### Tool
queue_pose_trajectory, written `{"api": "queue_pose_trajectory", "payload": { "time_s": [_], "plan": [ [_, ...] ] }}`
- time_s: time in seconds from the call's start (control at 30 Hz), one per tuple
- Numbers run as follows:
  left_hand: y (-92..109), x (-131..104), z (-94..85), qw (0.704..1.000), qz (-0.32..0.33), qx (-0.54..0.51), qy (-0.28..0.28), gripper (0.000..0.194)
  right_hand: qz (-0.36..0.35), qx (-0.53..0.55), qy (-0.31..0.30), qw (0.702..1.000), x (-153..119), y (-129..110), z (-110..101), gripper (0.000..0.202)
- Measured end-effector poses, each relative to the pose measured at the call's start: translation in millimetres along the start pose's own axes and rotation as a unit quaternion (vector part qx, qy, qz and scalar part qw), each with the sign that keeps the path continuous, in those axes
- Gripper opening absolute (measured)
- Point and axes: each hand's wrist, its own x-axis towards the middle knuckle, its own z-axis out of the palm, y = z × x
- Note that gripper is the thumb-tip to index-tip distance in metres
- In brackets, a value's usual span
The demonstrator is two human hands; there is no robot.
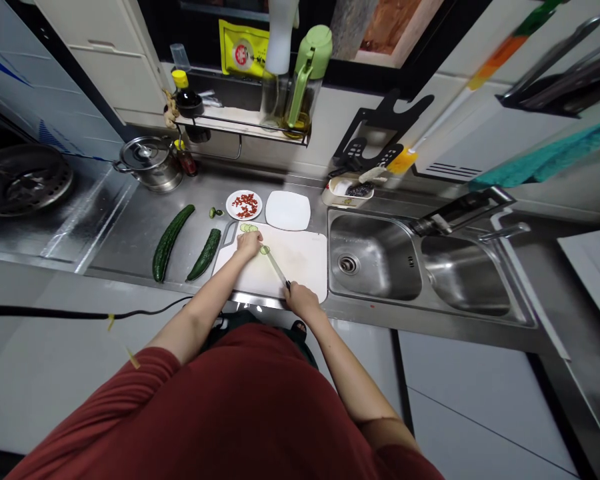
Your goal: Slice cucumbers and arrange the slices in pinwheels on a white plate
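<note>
My right hand [303,300] is closed around the black handle of a kitchen knife [277,268], its blade slanting over the white cutting board [300,257]. A thin cucumber slice [265,250] lies at the blade's tip. Close beside it, my left hand [249,245] rests on the board with fingers curled; what they hold, if anything, is hidden. Just beyond these fingers are several pale cucumber slices [249,228]. Left of the board lie a cut length of cucumber [205,255] and a longer whole cucumber [173,243]. Small green cucumber ends [213,213] sit behind them.
Behind the board stand a white plate [235,211] of chopped red pieces and a white square plate [287,210]. A double sink [375,283] adjoins on the right. A lidded steel pot [153,167] and a wok [23,180] are at left; a bottle shelf [235,125] hangs above.
</note>
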Motion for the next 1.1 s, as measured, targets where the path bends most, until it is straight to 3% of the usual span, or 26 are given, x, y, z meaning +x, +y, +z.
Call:
{"api": "queue_pose_trajectory", "payload": {
  "time_s": [1.1],
  "plan": [
    [-2.2, 2.3, 2.9, 1.000, -0.001, 0.017, 0.000, 0.018, -0.001, -0.002, -0.004, 1.000, 5.2, -1.1, -2.6, 0.041]
  ]
}}
